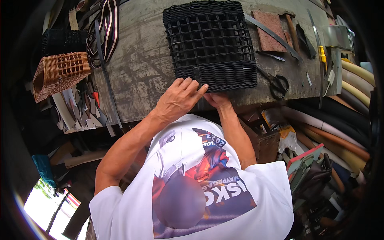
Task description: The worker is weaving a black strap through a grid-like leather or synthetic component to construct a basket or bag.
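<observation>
Broadly, a scuffed surface (136,72) carries a black basket (212,42) near its front edge; a brown basket (64,74) sits far left. The left hand (179,98) bends over the black basket's near side, the right hand (218,100) tucks below; I cannot tell how far either grip is closed or what it pinches; scissors (277,86) lie right, a strap (197,73) meets the left hand
</observation>
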`<state>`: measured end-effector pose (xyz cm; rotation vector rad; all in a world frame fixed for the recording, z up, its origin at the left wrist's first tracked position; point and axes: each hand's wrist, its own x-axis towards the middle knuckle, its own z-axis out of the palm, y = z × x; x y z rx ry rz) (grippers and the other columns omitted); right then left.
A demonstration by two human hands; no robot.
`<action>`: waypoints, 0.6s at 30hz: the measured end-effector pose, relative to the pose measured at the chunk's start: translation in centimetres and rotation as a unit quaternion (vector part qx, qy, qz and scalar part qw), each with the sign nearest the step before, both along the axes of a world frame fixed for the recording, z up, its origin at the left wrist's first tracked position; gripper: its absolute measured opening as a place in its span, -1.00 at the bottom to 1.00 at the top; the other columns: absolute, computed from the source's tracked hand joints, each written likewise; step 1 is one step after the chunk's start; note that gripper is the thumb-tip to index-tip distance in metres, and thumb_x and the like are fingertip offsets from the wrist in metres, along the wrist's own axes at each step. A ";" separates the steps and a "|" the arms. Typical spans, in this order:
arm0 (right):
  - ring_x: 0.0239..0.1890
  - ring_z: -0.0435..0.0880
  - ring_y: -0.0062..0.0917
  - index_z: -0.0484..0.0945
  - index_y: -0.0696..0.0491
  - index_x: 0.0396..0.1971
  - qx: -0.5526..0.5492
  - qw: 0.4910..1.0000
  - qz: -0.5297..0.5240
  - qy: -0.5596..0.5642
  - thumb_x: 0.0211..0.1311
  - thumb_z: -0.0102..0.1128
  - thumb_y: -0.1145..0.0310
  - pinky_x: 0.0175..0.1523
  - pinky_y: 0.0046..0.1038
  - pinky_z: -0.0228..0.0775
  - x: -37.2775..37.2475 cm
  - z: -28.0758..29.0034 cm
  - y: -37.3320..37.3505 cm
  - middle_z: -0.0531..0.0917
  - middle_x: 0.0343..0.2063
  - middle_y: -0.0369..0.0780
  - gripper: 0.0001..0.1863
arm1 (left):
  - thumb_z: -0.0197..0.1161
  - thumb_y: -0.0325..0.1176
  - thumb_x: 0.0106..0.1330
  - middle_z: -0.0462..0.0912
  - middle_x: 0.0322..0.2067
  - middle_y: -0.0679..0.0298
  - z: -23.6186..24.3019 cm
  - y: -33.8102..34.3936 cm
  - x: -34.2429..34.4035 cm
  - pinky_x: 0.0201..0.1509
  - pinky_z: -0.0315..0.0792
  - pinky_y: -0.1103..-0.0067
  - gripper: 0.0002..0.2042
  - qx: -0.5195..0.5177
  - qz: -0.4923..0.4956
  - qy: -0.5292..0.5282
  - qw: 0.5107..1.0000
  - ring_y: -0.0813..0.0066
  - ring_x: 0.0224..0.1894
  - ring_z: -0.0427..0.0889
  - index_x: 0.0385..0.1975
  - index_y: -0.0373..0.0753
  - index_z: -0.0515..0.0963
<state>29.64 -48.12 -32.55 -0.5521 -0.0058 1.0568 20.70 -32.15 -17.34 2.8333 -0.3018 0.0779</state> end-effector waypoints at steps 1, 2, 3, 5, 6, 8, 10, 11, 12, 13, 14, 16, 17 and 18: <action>0.00 0.62 -0.55 0.58 0.00 -0.03 0.023 1.000 -0.021 -0.003 0.22 0.38 0.35 0.14 -0.40 0.53 0.1 -0.2 -0.1 0.64 -0.05 -0.33 -0.68 | 0.24 -0.46 0.15 0.47 -0.20 0.22 0.0 0.2 0.1 0.03 0.48 0.40 -0.51 0.005 -0.005 0.006 1.000 0.30 -0.07 0.55 0.17 -0.23 0.50; -0.02 0.61 -0.57 0.59 -0.01 -0.03 0.037 0.999 0.002 0.010 0.25 0.34 0.34 0.09 -0.43 0.51 0.2 -0.4 -0.2 0.64 -0.06 -0.34 -0.71 | 0.24 -0.46 0.15 0.47 -0.20 0.22 -0.1 0.4 0.2 0.03 0.48 0.40 -0.51 0.003 -0.016 0.003 1.000 0.30 -0.07 0.55 0.17 -0.23 0.50; -0.04 0.61 -0.58 0.59 -0.03 -0.04 0.054 0.998 0.030 0.014 0.29 0.31 0.34 0.03 -0.46 0.50 0.3 -0.6 -0.3 0.65 -0.08 -0.34 -0.74 | 0.24 -0.47 0.14 0.49 -0.19 0.21 -0.1 0.6 0.4 0.03 0.49 0.40 -0.52 -0.007 -0.022 0.004 1.000 0.29 -0.07 0.55 0.14 -0.24 0.52; -0.08 0.62 -0.59 0.59 -0.03 -0.06 0.037 0.999 0.025 0.027 0.31 0.28 0.34 -0.01 -0.47 0.50 0.3 -1.0 -0.3 0.66 -0.10 -0.34 -0.77 | 0.24 -0.47 0.13 0.50 -0.19 0.20 -0.3 0.9 0.5 0.03 0.49 0.40 -0.54 -0.017 -0.036 0.007 0.999 0.28 -0.07 0.56 0.11 -0.26 0.53; -0.12 0.62 -0.60 0.60 -0.03 -0.08 0.019 0.999 0.034 0.023 0.33 0.26 0.33 -0.05 -0.49 0.51 0.2 -1.0 -0.3 0.66 -0.11 -0.34 -0.81 | 0.25 -0.47 0.12 0.51 -0.18 0.19 -0.4 1.0 0.5 0.03 0.50 0.40 -0.55 -0.027 -0.036 -0.006 0.999 0.27 -0.07 0.57 0.08 -0.27 0.55; -0.15 0.63 -0.60 0.60 -0.02 -0.11 0.013 0.998 0.020 0.052 0.35 0.23 0.32 -0.07 -0.49 0.52 -0.3 -0.7 -0.2 0.67 -0.14 -0.33 -0.83 | 0.27 -0.51 0.05 0.57 -0.15 0.14 -0.5 1.2 0.5 0.03 0.54 0.39 -0.56 -0.054 -0.032 -0.036 0.997 0.21 -0.06 0.60 0.02 -0.32 0.55; -0.18 0.64 -0.59 0.61 -0.01 -0.13 0.003 0.997 0.010 0.075 0.37 0.21 0.32 -0.09 -0.49 0.52 -0.5 0.0 0.0 0.68 -0.17 -0.33 -0.85 | 0.28 -0.49 0.06 0.58 -0.15 0.12 -0.7 1.4 0.6 0.05 0.54 0.40 -0.58 -0.038 -0.049 -0.049 0.997 0.20 -0.05 0.60 0.00 -0.34 0.55; -0.20 0.64 -0.58 0.61 0.01 -0.14 0.016 0.997 0.017 0.079 0.38 0.20 0.32 -0.10 -0.48 0.52 -0.5 0.3 0.1 0.69 -0.19 -0.31 -0.85 | 0.29 -0.47 0.07 0.59 -0.14 0.11 -0.8 1.5 0.6 0.06 0.54 0.40 -0.59 -0.027 -0.047 -0.073 0.996 0.19 -0.04 0.60 -0.02 -0.36 0.55; -0.21 0.64 -0.57 0.62 0.02 -0.14 0.011 0.996 0.029 0.083 0.38 0.19 0.31 -0.11 -0.47 0.53 -0.6 0.7 0.2 0.69 -0.20 -0.29 -0.84 | 0.30 -0.49 0.05 0.62 -0.11 0.07 -0.9 1.5 0.5 0.05 0.56 0.39 -0.58 -0.038 -0.047 -0.082 0.995 0.16 -0.04 0.62 -0.02 -0.39 0.55; -0.21 0.64 -0.57 0.62 0.02 -0.14 0.030 0.996 0.019 0.086 0.38 0.19 0.31 -0.11 -0.47 0.53 -0.7 1.0 0.2 0.69 -0.20 -0.29 -0.84 | 0.30 -0.49 0.05 0.62 -0.11 0.07 -0.9 1.5 0.5 0.05 0.56 0.39 -0.58 -0.034 -0.056 -0.069 0.995 0.16 -0.04 0.62 -0.02 -0.39 0.55; -0.22 0.64 -0.56 0.62 0.04 -0.14 0.043 0.995 0.014 0.093 0.38 0.19 0.32 -0.11 -0.47 0.53 -0.8 1.4 0.3 0.69 -0.22 -0.28 -0.84 | 0.30 -0.50 0.04 0.62 -0.12 0.07 -1.0 1.5 0.5 0.05 0.56 0.39 -0.58 -0.031 -0.055 -0.074 0.995 0.17 -0.05 0.62 -0.02 -0.39 0.55; -0.23 0.65 -0.56 0.63 0.05 -0.14 0.056 0.993 0.004 0.102 0.37 0.19 0.33 -0.11 -0.47 0.53 -1.0 1.9 0.5 0.70 -0.23 -0.27 -0.83 | 0.30 -0.51 0.03 0.62 -0.13 0.07 -1.0 1.5 0.5 0.04 0.57 0.38 -0.57 -0.031 -0.058 -0.076 0.995 0.17 -0.05 0.62 -0.02 -0.40 0.55; -0.23 0.65 -0.55 0.63 0.06 -0.13 0.054 0.993 0.000 0.105 0.37 0.19 0.34 -0.11 -0.47 0.53 -1.0 2.0 0.6 0.70 -0.23 -0.27 -0.83 | 0.30 -0.52 0.03 0.62 -0.13 0.08 -1.0 1.5 0.5 0.03 0.57 0.39 -0.57 -0.034 -0.055 -0.074 0.995 0.17 -0.05 0.62 -0.02 -0.40 0.55; -0.23 0.65 -0.55 0.63 0.06 -0.12 0.052 0.993 -0.003 0.108 0.36 0.19 0.36 -0.11 -0.47 0.53 -1.1 2.2 0.7 0.70 -0.22 -0.26 -0.82 | 0.30 -0.53 0.02 0.63 -0.13 0.09 -1.0 1.5 0.5 0.02 0.58 0.39 -0.57 -0.040 -0.046 -0.077 0.995 0.18 -0.05 0.62 -0.02 -0.40 0.56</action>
